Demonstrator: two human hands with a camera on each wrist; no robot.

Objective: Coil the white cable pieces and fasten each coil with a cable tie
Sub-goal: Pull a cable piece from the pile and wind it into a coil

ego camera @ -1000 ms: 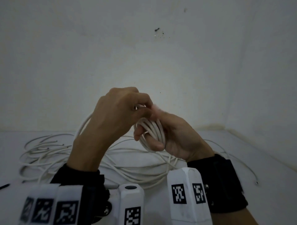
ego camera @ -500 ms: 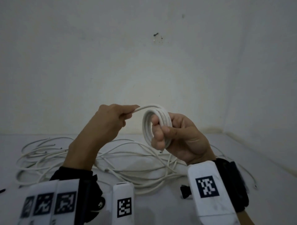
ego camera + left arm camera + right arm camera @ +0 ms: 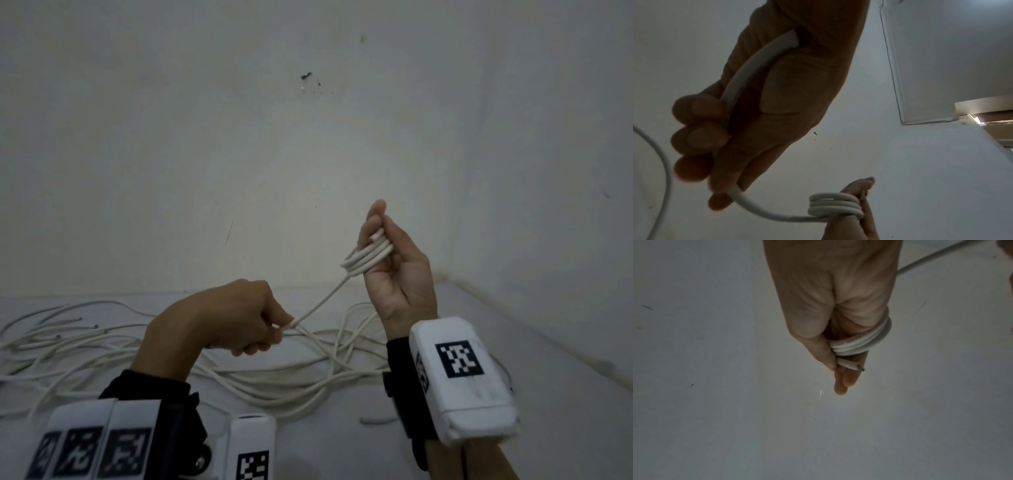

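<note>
My right hand (image 3: 394,274) is raised with its fingers pointing up. A small coil of white cable (image 3: 368,258) is wound around those fingers. In the right wrist view the thumb pins the cut cable end (image 3: 851,365) against the fingers above the coil (image 3: 865,340). A straight strand (image 3: 318,301) runs down and left from the coil to my left hand (image 3: 233,318). That hand grips the strand in a curled fist; the left wrist view shows the cable (image 3: 748,78) running through its palm toward the coil (image 3: 835,205).
Several loose white cable pieces (image 3: 102,346) lie tangled on the white table (image 3: 565,394) below both hands. A short dark strip (image 3: 376,420) lies near my right wrist. White walls close the back and the right side.
My right hand has risen and turned its fingers upright with the coil on them. My left hand has dropped down and left, drawing the strand out straight.
</note>
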